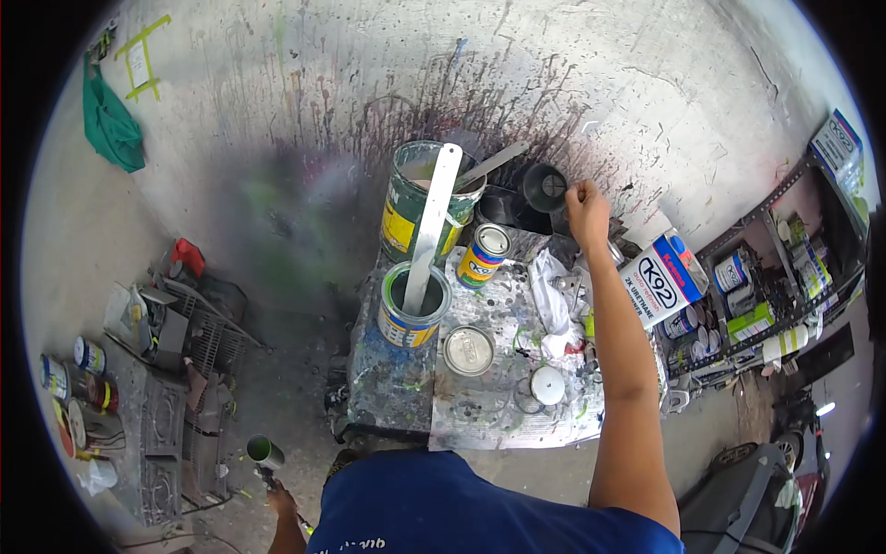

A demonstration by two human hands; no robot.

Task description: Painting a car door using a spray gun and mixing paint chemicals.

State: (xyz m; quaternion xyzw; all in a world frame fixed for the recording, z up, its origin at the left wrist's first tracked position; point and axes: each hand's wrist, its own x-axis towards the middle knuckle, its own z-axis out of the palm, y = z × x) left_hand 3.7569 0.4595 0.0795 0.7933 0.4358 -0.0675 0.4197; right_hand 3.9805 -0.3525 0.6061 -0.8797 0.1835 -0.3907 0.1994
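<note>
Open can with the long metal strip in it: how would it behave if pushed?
The metal strip looks straight, so probably stiff; standing well above the rim, it may swing or shift. The open can sits upright on its base, so a low push would likely slide it. With no lid on, any contents could slosh; fill level is unclear, so weight is too.

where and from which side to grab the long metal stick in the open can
Pinch the long metal stick near its free upper end, probably from your side: the flat strip rises well above the open can, with the green bucket behind it.
</note>
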